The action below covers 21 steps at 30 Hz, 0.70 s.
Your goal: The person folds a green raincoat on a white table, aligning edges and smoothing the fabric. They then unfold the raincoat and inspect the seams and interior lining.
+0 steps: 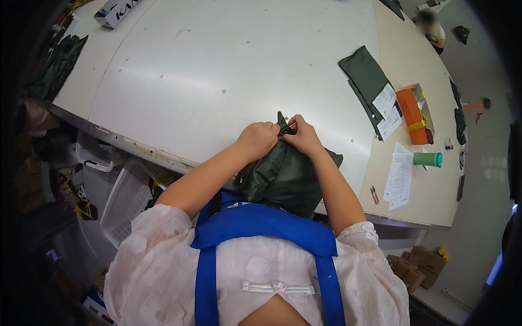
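Note:
A dark green fabric garment (pixel 291 176) lies bunched at the table's near edge and hangs toward my lap. My left hand (pixel 258 140) is closed on its upper end, fingers pinched near a small pointed fold. Close beside it, my right hand (pixel 303 136) pinches the same gathered cloth between thumb and fingers. The exact part of the garment under the fingertips is too small to make out.
On the right lie folded dark green fabric (pixel 364 81) with paper slips, an orange box (pixel 414 114), paper sheets (pixel 399 174), a green thread cone (pixel 428 159) and small snips (pixel 374 195). White baskets (pixel 130 201) stand below the table's left edge. A person (pixel 432 32) is far right.

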Available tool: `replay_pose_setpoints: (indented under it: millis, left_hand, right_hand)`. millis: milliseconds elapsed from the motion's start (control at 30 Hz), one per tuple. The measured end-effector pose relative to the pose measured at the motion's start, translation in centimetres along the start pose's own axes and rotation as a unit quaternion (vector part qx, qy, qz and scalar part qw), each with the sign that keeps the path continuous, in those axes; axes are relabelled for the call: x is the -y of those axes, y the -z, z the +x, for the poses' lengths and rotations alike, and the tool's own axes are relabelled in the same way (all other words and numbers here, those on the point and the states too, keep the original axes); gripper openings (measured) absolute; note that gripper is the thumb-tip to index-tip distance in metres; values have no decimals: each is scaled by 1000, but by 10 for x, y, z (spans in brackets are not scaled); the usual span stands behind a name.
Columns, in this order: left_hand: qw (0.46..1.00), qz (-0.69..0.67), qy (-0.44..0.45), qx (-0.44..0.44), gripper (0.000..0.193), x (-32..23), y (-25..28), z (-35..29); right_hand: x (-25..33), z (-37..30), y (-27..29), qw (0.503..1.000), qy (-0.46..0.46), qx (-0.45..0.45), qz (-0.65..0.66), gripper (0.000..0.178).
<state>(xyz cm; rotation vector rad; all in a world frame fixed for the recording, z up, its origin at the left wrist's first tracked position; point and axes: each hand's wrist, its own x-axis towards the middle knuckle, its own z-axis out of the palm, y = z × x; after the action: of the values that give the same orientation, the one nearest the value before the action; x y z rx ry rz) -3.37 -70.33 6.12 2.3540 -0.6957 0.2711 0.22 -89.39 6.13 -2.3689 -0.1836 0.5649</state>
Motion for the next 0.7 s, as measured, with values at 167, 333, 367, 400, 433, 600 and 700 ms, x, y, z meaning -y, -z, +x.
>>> replay_pose_setpoints:
  millis: [167,333,367,400,433,600,700]
  left_hand:
    - [999,29,4,15,9,13,-2,-4]
    - [997,51,50,40,10,15,4,0]
    - [994,68,58,61,12,16,7,1]
    - [991,85,65,82,14,17,10,3]
    - [990,92,63,91,15,18,11,6]
    - [993,71,22,92,16,20,9,13]
    - [995,38,-54,72,16,14,10,18]
  right_hand:
    - [17,-2,-13,993,-44,-84,-69,49]
    - [11,-5,-12,993,46,-84,-67,42]
    - [8,-6,-9,996,49,-65,-32,41]
    - [5,-6,-7,998,51,-46,3,40]
    - [4,-6,-6,997,53,-27,39,39]
    - [14,4,-3,996,26,-39,-77,34]
    - [16,8,-16,982,-4,-91,-162,30]
